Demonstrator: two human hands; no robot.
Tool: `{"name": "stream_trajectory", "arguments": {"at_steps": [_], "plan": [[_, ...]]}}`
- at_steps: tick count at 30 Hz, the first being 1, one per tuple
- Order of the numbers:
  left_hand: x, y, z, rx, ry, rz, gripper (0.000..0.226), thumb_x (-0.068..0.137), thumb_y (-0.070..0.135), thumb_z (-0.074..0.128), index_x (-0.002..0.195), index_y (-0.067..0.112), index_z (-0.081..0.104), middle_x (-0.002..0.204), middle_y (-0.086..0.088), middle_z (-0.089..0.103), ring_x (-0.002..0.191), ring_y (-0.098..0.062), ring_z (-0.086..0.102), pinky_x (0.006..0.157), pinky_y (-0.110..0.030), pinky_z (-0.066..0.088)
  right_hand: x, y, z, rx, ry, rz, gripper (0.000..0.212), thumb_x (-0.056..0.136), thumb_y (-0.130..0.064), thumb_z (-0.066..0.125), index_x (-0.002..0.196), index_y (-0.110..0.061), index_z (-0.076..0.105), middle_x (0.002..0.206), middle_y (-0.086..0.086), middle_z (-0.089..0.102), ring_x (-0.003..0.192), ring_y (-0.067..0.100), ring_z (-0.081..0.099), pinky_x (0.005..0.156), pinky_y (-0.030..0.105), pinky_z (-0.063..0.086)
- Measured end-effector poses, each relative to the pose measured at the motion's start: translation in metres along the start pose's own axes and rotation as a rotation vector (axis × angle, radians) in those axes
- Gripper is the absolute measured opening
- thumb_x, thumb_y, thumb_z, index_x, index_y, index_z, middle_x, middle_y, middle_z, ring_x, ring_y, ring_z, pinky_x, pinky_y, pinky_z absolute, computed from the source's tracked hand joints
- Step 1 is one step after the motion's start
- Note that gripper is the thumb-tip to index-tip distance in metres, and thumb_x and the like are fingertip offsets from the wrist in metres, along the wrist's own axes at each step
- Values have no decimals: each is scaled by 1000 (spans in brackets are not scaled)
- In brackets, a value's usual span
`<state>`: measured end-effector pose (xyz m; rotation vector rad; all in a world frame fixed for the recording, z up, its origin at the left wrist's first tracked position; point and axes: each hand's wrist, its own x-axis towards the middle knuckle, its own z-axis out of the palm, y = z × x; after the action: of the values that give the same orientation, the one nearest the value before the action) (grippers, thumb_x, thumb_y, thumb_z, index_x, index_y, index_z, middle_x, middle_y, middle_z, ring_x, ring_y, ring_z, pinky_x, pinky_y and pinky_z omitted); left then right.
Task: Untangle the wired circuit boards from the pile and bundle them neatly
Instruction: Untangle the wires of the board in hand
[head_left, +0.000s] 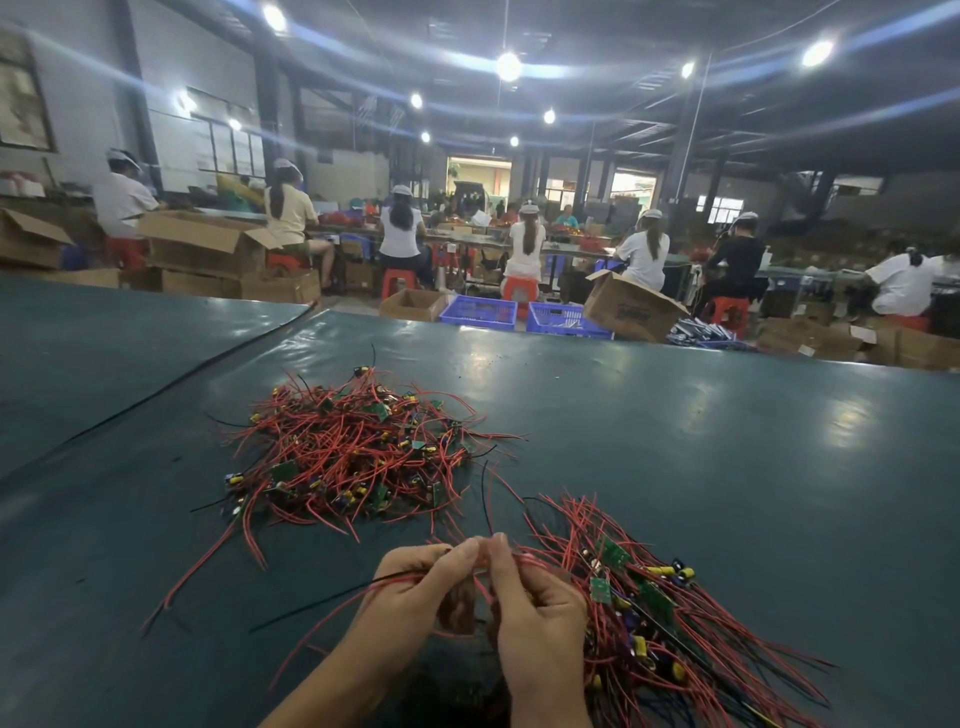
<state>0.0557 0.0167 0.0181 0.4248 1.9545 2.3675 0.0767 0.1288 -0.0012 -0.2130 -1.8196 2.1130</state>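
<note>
Head view, sorting stage. We see the left hand (415, 587) and the right hand (540, 608) held together just above the table (727, 467), their fingertips meeting. Each grip is narrow and pinched on a few red wires (527, 557), and a black wire (311, 608) trails out to the left. The tangled pile (353, 452) of wired circuit boards lies farther out on the table, apart from both hands. A straighter bundle (654, 623), its boards gathered toward one end, lies just beside the right hand. We cannot tell whether a board hangs from the pinched wires, since the fingers hide it. We judge the step in hand to be freeing and straightening one set of leads. The next move calls for a slow pull along the wires, then laying them parallel onto the bundle.
</note>
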Motion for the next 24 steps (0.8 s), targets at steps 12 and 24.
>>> {"name": "stream_trajectory", "arguments": {"at_steps": [12, 24], "plan": [[4, 8, -11, 59, 57, 76, 40, 78, 41, 56, 50, 13, 63, 53, -13, 59, 46, -19, 53, 49, -25, 45, 3, -22, -16, 291, 153, 92, 44, 66, -60, 65, 83, -21, 74, 47, -5, 43, 39, 7, 31, 38, 19, 28], [7, 10, -17, -256, 234, -116, 41, 79, 52, 54, 69, 12, 60, 58, -8, 56, 46, -15, 50, 45, -22, 42, -6, -12, 8, 260, -54, 216, 53, 62, -34, 76, 110, -14, 68, 60, -3, 66, 43, 6, 51, 42, 17, 41]]}}
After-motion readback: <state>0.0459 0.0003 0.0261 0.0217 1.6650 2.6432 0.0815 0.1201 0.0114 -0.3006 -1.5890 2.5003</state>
